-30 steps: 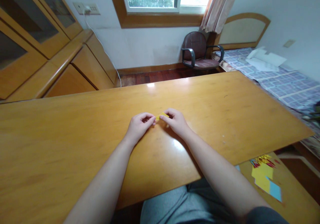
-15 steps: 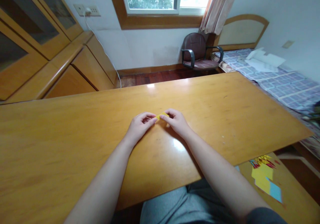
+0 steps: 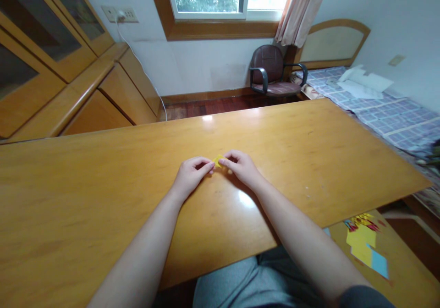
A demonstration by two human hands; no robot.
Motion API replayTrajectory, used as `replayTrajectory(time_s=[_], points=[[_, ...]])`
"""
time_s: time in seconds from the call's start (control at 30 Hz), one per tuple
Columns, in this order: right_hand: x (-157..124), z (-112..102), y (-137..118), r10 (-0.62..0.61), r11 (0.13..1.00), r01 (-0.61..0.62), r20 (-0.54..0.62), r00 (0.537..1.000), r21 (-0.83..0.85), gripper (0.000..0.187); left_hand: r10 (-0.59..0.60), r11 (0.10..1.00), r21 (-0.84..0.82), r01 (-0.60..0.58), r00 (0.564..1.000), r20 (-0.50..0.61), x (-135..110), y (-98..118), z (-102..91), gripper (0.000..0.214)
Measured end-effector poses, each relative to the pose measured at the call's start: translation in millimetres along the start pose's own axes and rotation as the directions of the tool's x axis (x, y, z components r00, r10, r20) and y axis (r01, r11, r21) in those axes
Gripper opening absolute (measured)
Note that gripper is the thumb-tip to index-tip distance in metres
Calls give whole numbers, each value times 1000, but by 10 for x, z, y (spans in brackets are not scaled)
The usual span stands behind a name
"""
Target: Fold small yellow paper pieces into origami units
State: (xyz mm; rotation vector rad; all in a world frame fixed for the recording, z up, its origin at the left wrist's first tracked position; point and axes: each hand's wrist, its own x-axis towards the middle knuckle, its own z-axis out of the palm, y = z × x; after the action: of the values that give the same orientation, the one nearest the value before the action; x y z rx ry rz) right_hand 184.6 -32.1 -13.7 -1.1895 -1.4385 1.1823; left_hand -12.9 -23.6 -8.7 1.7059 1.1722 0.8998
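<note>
A small piece of folded yellow paper (image 3: pixel 217 161) is held just above the table, between my two hands. My left hand (image 3: pixel 193 172) pinches its left end between thumb and fingers. On the other side my right hand (image 3: pixel 240 165) grips the right end, its thumb toward me. The fingertips cover much of the paper, so its exact folds are too small to make out. Both forearms reach over the near edge of the wooden table (image 3: pixel 103 198).
On a lower surface at the right lie yellow paper sheets (image 3: pixel 360 244), a light blue sheet (image 3: pixel 379 264) and a pile of small red and yellow folded pieces (image 3: pixel 364 221). Behind the table stands an armchair (image 3: pixel 271 72); a bed (image 3: pixel 392 111) is at the right, a cabinet (image 3: pixel 82 83) at the left.
The yellow paper has turned slightly between my fingers and shows a different face. My left fingers have shifted a little down and left; my right hand has barely moved.
</note>
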Motion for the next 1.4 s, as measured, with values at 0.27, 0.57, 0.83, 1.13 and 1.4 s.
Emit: replayTrajectory(time_s=[0.27, 0.57, 0.83, 1.13, 1.4], points=[[-1, 9, -10, -18, 998, 18, -2, 1000, -67, 21, 89, 991, 107, -85, 996, -30, -2, 14, 7, 22], [-12, 23, -53, -84, 983, 85, 8, 996, -166, 19, 114, 987, 128, -98, 986, -124, -36, 70, -6, 18], [2, 14, 4, -95, 985, 89, -38, 995, -147, 18, 12, 999, 33, -7, 990, -140, -10, -33, 19, 22], [12, 5, 24, -84, 986, 78, -37, 996, -149, 16, 11, 1000, -16, -12, 998, -54, 15, -64, 3, 24], [-16, 18, 3, -194, 973, 186, -49, 980, -138, 14, 105, 993, 53, -101, 991, -77, -9, -18, -13, 15]])
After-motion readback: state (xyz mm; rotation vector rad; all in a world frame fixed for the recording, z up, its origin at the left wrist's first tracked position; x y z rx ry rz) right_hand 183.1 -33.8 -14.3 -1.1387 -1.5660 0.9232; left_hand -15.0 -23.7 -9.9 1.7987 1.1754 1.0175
